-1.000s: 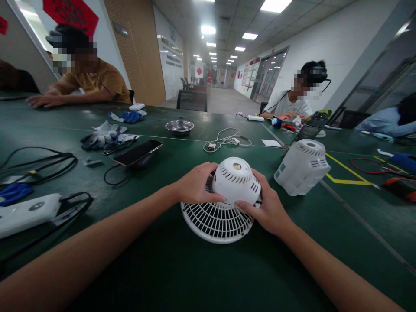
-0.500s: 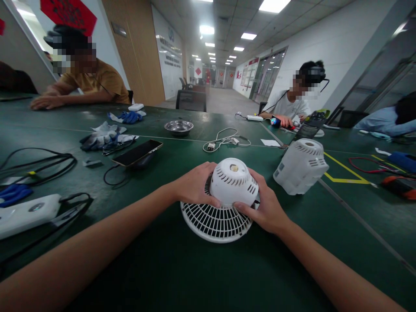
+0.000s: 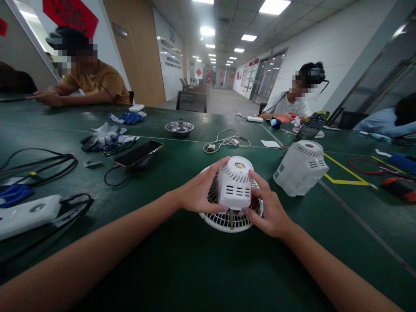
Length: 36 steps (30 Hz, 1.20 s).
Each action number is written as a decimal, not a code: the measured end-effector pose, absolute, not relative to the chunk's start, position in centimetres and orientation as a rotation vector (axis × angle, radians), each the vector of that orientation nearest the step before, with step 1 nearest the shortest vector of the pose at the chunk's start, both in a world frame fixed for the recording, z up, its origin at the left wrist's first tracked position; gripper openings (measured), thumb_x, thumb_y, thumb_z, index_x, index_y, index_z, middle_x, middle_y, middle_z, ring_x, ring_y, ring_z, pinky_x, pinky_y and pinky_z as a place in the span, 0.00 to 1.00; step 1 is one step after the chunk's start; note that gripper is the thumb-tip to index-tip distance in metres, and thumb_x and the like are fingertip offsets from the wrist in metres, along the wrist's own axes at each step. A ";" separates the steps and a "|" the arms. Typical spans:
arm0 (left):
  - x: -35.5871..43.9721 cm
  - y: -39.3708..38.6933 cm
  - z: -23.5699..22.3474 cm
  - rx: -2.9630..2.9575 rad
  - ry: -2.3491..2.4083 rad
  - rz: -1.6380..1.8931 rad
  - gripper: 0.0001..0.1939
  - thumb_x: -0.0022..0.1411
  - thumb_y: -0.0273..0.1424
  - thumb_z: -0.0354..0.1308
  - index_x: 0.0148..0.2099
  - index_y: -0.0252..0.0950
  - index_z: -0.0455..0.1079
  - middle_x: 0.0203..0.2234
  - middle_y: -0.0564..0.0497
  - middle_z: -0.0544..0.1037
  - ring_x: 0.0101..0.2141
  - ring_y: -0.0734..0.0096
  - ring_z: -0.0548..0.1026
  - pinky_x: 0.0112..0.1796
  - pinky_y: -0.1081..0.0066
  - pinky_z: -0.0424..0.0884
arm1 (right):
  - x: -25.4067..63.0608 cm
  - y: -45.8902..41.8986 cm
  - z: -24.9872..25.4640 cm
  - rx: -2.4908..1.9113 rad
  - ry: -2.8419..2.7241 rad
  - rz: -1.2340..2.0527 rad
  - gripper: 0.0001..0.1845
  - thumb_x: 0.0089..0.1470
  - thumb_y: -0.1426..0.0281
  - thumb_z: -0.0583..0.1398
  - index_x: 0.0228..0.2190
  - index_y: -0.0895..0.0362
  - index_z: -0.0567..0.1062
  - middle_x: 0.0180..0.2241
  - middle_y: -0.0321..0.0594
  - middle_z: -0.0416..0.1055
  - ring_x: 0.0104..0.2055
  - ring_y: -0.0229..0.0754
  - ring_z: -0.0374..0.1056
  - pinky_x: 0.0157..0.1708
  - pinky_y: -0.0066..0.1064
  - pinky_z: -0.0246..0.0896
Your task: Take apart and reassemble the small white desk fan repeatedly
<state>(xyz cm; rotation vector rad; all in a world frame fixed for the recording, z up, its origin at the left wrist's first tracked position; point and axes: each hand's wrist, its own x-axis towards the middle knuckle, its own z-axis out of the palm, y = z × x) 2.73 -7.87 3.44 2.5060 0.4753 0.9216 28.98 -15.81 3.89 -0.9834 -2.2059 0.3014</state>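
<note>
A white fan motor housing [image 3: 234, 184] with vent slots sits on a white round fan grille [image 3: 227, 220] lying on the green table [image 3: 182, 268]. My left hand [image 3: 199, 191] grips the housing's left side with fingers curled round it. My right hand [image 3: 269, 208] holds its right lower side, fingers pressed against it. The housing now stands upright, its rounded top up. A second white fan housing [image 3: 302, 167] lies tilted on the table to the right, untouched.
A phone [image 3: 138, 153], work gloves [image 3: 104, 138], a steel bowl [image 3: 179, 127], a white cable [image 3: 224, 141] and black cords [image 3: 39, 162] lie on the far and left table. A white power bank [image 3: 26, 214] is at left. Other people sit at the far side and right.
Both hands have lifted and turned the housing upright; the grille beneath has tipped flatter and shifted a little right and away.
</note>
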 end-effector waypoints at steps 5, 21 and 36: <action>3.2 -8.4 3.9 2.547 0.507 0.970 0.63 0.48 0.44 0.72 0.74 0.47 0.34 0.69 0.36 0.56 0.61 0.35 0.65 0.58 0.41 0.65 | 28.8 -15.7 4.4 -1.002 -2.209 0.406 0.53 0.52 0.70 0.63 0.70 0.52 0.39 0.33 0.39 0.78 0.27 0.43 0.73 0.28 0.38 0.72; 3.0 -8.3 3.6 2.545 0.555 0.935 0.60 0.48 0.51 0.71 0.73 0.46 0.41 0.67 0.36 0.60 0.59 0.37 0.67 0.59 0.41 0.64 | 28.5 -15.8 5.5 -1.086 -2.192 0.619 0.53 0.48 0.70 0.65 0.67 0.51 0.43 0.41 0.46 0.79 0.31 0.47 0.76 0.28 0.38 0.74; 0.2 -4.3 0.8 2.147 1.297 0.981 0.25 0.70 0.44 0.47 0.60 0.34 0.68 0.51 0.41 0.76 0.48 0.58 0.75 0.49 0.59 0.70 | 31.7 -15.1 4.3 -1.183 -2.188 0.234 0.41 0.58 0.65 0.62 0.69 0.49 0.54 0.40 0.43 0.77 0.38 0.47 0.74 0.39 0.48 0.76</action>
